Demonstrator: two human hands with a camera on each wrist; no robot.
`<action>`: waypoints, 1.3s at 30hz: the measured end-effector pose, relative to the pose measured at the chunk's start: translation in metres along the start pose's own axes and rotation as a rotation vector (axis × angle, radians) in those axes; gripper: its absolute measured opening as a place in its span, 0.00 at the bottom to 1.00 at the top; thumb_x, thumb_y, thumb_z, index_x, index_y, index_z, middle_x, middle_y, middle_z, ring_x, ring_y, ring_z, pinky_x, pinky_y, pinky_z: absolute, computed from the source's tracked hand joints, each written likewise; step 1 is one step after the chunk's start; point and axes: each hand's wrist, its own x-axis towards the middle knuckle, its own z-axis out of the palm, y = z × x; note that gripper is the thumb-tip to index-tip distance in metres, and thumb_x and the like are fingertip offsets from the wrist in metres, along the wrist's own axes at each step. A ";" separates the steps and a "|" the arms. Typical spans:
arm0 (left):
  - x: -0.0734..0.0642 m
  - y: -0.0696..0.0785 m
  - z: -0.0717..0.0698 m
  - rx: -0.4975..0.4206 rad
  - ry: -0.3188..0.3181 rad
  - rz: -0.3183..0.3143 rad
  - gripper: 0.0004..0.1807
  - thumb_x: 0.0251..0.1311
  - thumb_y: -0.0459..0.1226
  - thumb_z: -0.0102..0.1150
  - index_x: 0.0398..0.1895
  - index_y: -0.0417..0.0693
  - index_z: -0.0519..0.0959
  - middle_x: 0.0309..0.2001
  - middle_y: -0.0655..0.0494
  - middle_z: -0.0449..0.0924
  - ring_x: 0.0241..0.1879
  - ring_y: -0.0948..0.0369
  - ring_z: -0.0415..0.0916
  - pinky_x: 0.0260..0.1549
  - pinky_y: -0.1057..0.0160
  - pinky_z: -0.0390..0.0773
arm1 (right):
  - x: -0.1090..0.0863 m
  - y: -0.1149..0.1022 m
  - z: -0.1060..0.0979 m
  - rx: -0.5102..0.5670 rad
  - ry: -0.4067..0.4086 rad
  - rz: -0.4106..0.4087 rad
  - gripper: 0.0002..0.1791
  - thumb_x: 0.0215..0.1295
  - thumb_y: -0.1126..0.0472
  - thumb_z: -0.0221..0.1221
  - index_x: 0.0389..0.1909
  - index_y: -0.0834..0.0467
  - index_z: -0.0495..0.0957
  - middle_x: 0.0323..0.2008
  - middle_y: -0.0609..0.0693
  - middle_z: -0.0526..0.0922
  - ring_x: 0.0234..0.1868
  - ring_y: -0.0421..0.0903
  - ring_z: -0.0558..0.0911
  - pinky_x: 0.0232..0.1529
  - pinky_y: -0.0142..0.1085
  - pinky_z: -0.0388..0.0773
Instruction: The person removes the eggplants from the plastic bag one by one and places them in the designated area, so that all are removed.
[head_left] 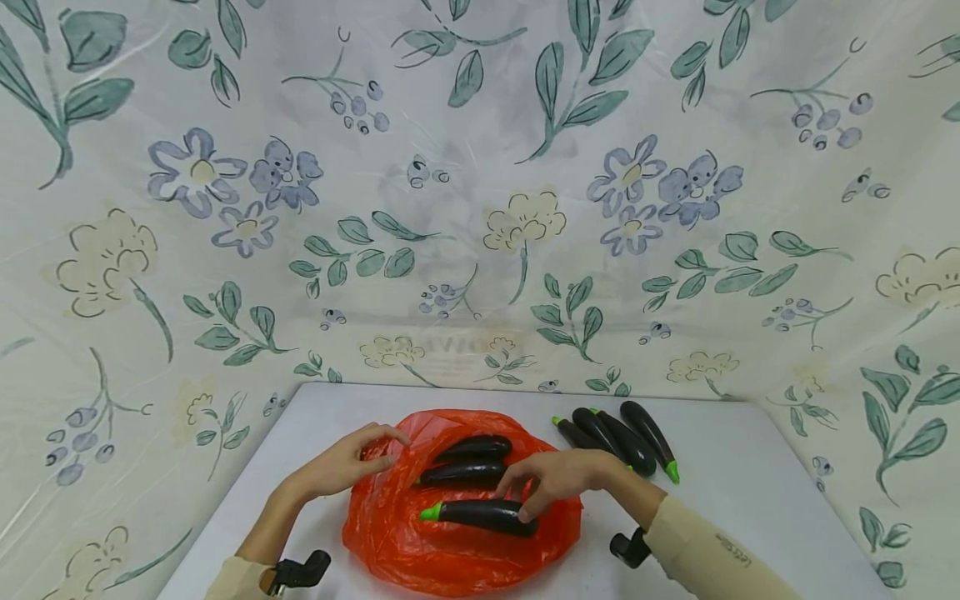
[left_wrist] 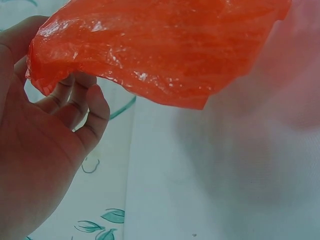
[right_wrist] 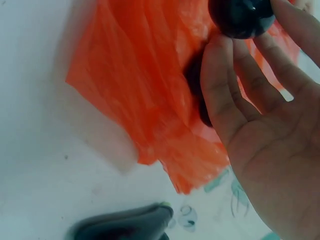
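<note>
An orange-red plastic bag (head_left: 390,542) lies spread on the table, its mouth facing up. My left hand (head_left: 341,460) grips the bag's rim at the left; in the left wrist view the thin film passes between thumb and fingers. Over the bag, my right hand (head_left: 558,481) pinches a dark eggplant (head_left: 483,515) near its blunt end, its green stem pointing left. Two other eggplants (head_left: 465,475) lie inside the bag just behind it. In the right wrist view the held eggplant (right_wrist: 242,17) shows its rounded end between the fingertips.
Several eggplants (head_left: 633,437) lie side by side on the white table (head_left: 720,500), behind and right of the bag. A floral sheet (head_left: 480,275) rises behind the table and along its sides. A dark wrist camera (head_left: 300,571) sits on the left wrist.
</note>
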 end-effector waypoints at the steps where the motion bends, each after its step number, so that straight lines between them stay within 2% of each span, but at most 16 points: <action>1: 0.000 0.000 0.000 0.000 0.000 0.000 0.16 0.71 0.41 0.58 0.59 0.53 0.77 0.58 0.47 0.74 0.60 0.44 0.67 0.54 0.42 0.77 | -0.002 0.000 -0.002 0.000 0.008 0.004 0.21 0.63 0.58 0.65 0.58 0.45 0.79 0.48 0.43 0.81 0.50 0.44 0.77 0.47 0.36 0.79; 6: 0.000 -0.001 0.001 0.000 -0.004 -0.001 0.15 0.71 0.41 0.57 0.59 0.54 0.77 0.59 0.47 0.74 0.62 0.43 0.66 0.56 0.38 0.75 | -0.015 0.003 -0.013 0.014 0.072 0.021 0.21 0.62 0.56 0.66 0.57 0.43 0.80 0.48 0.43 0.81 0.50 0.45 0.78 0.49 0.41 0.78; 12: -0.001 -0.002 0.001 0.002 0.001 0.004 0.15 0.71 0.41 0.57 0.59 0.54 0.77 0.59 0.47 0.74 0.61 0.43 0.67 0.55 0.38 0.75 | -0.029 0.010 -0.027 0.022 0.096 0.031 0.21 0.62 0.57 0.65 0.57 0.46 0.79 0.48 0.45 0.82 0.48 0.47 0.80 0.48 0.43 0.79; 20: -0.003 -0.003 0.000 0.006 0.002 0.011 0.15 0.71 0.41 0.57 0.59 0.54 0.77 0.59 0.47 0.74 0.62 0.43 0.67 0.56 0.37 0.74 | -0.049 0.029 -0.037 0.048 0.150 0.063 0.23 0.60 0.56 0.65 0.58 0.47 0.79 0.47 0.49 0.82 0.44 0.50 0.82 0.48 0.51 0.81; 27: -0.002 -0.002 0.000 0.017 0.006 0.020 0.15 0.71 0.41 0.57 0.59 0.54 0.77 0.57 0.48 0.75 0.59 0.45 0.68 0.54 0.41 0.75 | -0.068 0.045 -0.043 0.105 0.182 0.103 0.22 0.61 0.58 0.64 0.58 0.50 0.79 0.48 0.53 0.79 0.48 0.52 0.79 0.47 0.44 0.82; 39: 0.001 -0.003 0.003 0.025 0.006 0.002 0.15 0.71 0.43 0.57 0.59 0.55 0.77 0.57 0.48 0.74 0.61 0.44 0.67 0.56 0.36 0.73 | -0.087 0.068 -0.048 0.173 0.224 0.141 0.21 0.62 0.60 0.64 0.58 0.53 0.79 0.51 0.54 0.80 0.49 0.53 0.78 0.47 0.45 0.81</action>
